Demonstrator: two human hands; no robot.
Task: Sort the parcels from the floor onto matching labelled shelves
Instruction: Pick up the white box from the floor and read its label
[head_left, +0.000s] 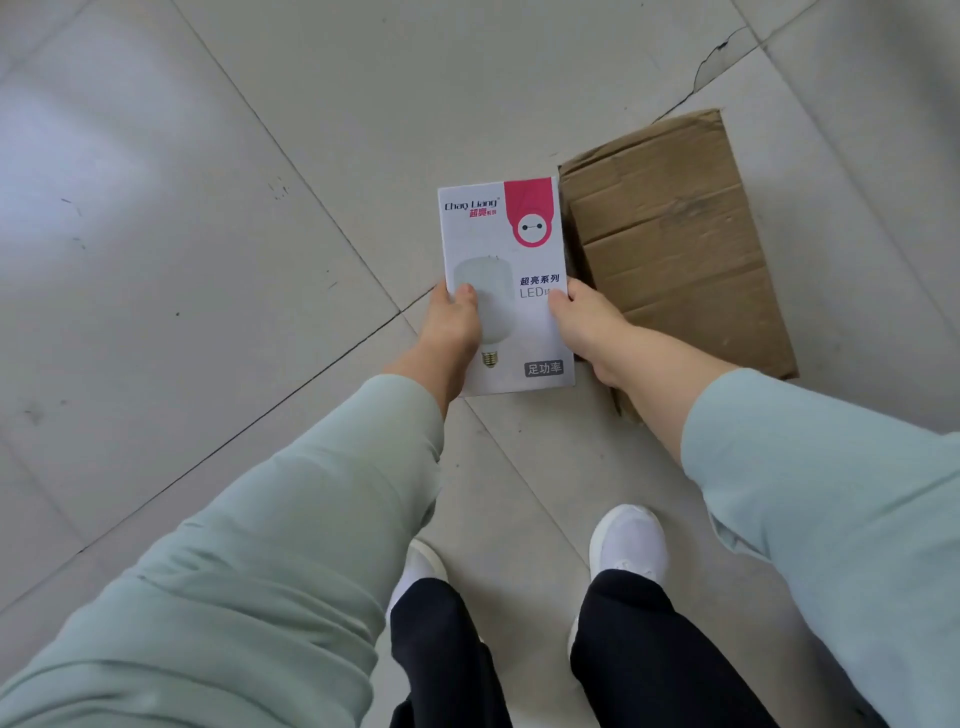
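Observation:
A white LED bulb box (506, 249) with a pink corner and a printed bulb picture is held over the tiled floor, in front of me. My left hand (454, 319) grips its left edge, thumb on the front face. My right hand (584, 325) grips its right edge the same way. A brown cardboard parcel (675, 244) lies flat on the floor just right of the white box, partly behind my right hand. No shelves are in view.
Pale grey floor tiles (208, 208) with dark joints spread all around; one tile at the top right is cracked (711, 62). My white shoes (628, 540) and dark trousers stand below the box.

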